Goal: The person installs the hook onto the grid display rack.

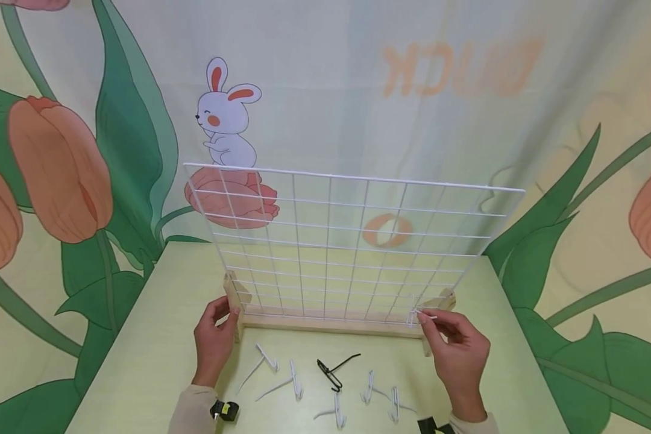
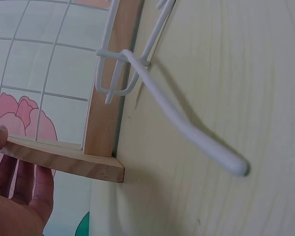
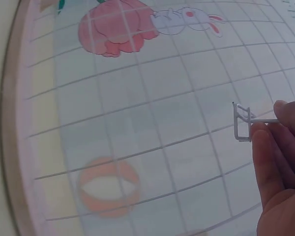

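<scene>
A white wire grid (image 1: 331,176) stands upright in a light wooden base (image 1: 325,326). My left hand (image 1: 215,346) grips the base's left end piece (image 2: 64,161), thumb on one side and fingers on the other in the left wrist view. At the grid's lower right, my right hand (image 1: 461,352) pinches a white wire hook (image 3: 243,125) by its prong, its bracket end facing the grid and overlapping the wires in the head view. On the table before the base lie several white hooks (image 1: 295,383) and one black hook (image 1: 330,375).
The pale wooden-look table (image 1: 141,361) carries everything. Behind it hangs a curtain (image 1: 314,72) printed with tulips and a rabbit. One loose white hook (image 2: 187,129) lies close to my left wrist camera.
</scene>
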The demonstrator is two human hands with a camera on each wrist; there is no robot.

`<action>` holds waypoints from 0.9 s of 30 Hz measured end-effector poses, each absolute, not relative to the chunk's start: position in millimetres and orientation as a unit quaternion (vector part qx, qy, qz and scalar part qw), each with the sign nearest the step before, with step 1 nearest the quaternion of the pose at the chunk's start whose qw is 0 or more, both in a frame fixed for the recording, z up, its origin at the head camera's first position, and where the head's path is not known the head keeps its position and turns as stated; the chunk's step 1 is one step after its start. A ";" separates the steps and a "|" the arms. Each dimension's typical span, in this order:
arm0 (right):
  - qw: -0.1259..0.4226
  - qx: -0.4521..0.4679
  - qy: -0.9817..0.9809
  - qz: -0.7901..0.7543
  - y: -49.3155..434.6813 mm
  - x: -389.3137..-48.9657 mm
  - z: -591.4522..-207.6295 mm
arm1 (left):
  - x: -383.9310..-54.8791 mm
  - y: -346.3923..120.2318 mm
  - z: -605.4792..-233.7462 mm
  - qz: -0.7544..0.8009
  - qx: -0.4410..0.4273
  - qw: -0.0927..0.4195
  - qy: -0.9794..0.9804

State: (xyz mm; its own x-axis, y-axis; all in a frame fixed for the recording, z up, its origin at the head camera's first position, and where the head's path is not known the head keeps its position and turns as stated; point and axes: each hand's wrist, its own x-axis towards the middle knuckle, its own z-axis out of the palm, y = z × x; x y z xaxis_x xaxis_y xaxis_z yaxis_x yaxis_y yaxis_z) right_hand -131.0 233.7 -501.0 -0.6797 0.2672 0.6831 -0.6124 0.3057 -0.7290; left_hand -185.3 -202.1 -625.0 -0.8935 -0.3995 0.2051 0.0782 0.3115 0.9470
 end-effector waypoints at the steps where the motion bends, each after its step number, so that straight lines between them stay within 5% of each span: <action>1: 0.389 0.124 -0.707 0.578 234.4 -131.3 -497.8 | -184.7 -201.8 -625.1 -0.578 0.103 0.206 -0.783; 27: 0.512 0.184 -0.604 0.583 241.2 -148.9 -387.5 | -184.7 -200.7 -623.4 -0.571 0.102 0.208 -0.788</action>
